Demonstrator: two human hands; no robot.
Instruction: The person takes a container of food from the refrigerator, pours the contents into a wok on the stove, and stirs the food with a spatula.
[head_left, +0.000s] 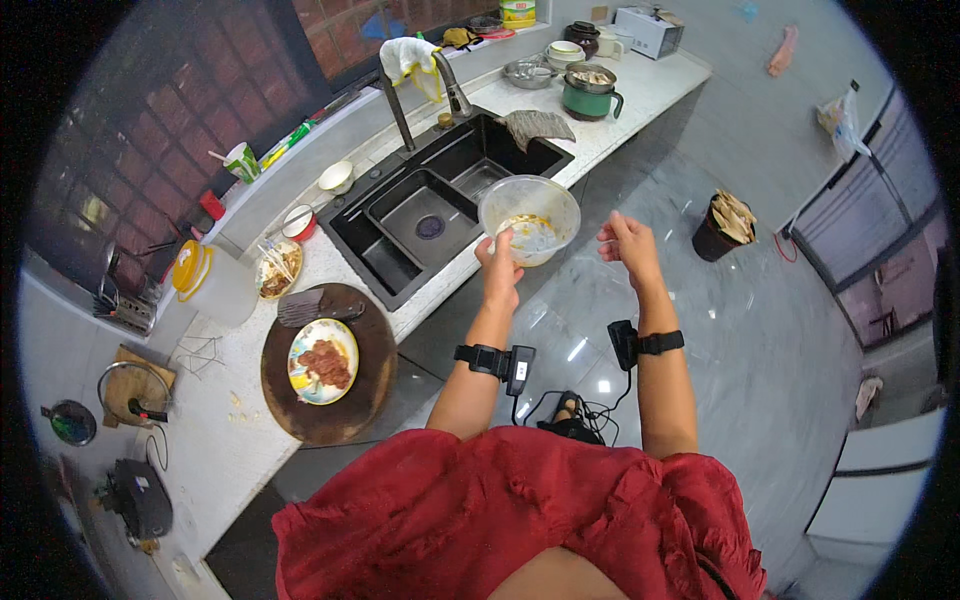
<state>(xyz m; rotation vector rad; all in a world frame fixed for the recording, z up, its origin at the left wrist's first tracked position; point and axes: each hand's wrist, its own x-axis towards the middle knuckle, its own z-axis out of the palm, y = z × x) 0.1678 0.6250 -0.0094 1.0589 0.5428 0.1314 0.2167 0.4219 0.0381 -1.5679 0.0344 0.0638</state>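
Observation:
My left hand grips the near rim of a translucent plastic bowl, held in front of the counter beside the black double sink. Yellowish liquid or residue lies in the bottom of the bowl. To the right of the bowl my right hand hangs in the air, fingers curled, touching nothing that I can see. On the round wooden chopping board at the left stand a plate of raw minced or sliced meat and a cleaver.
A grey cloth drapes over the sink's far edge, near a green pot. A tall faucet carries a towel. A yellow-lidded plastic container and a dish of food stand behind the board. A dark bin stands on the floor. Cables lie by my foot.

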